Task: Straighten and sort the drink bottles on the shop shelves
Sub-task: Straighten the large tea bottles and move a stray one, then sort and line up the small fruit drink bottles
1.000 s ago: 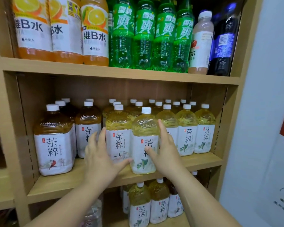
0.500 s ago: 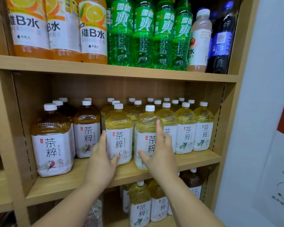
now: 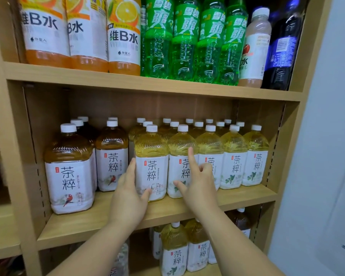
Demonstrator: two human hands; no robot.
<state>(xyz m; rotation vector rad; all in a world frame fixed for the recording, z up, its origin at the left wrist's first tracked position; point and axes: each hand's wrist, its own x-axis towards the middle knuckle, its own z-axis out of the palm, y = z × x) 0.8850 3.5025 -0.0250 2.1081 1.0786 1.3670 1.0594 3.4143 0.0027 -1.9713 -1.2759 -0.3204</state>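
Bottle touched by left grip, flat and open; neighbour prodded by right grip, forefinger straight, holding nothing. Back rows mostly hidden; top bottles cropped.

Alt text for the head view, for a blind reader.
Two hands touch yellow tea bottles on a wooden shelf: the left hand cups the side of one bottle, the right hand presses an index finger on its neighbour. Brown tea bottles stand further left; orange drinks and green sodas above.
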